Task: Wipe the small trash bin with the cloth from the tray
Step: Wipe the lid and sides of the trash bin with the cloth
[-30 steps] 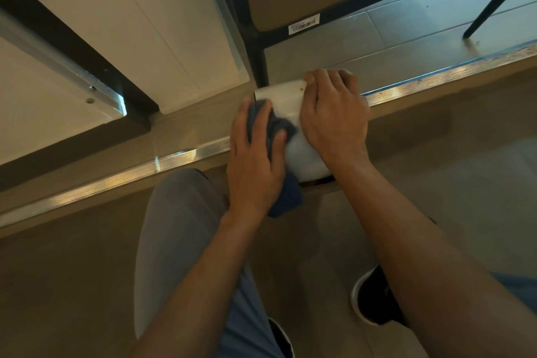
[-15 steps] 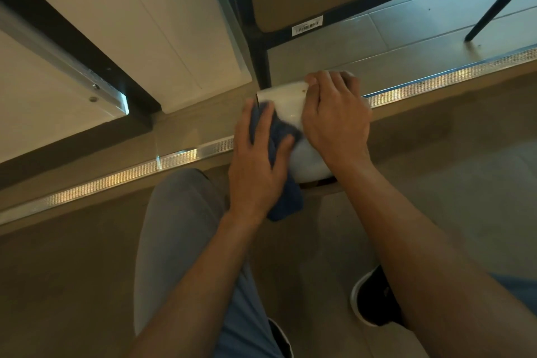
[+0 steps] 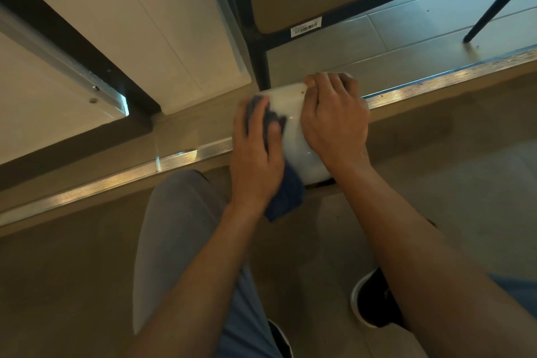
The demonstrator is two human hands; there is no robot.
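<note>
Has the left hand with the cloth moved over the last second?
Yes. The left hand has slid the cloth slightly away from the person, up the white bin towards the black post.

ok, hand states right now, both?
Left hand: fingers fairly straight, pressing the blue cloth against the white bin.
Right hand: fingers curled over the bin's far edge, gripping it.
</note>
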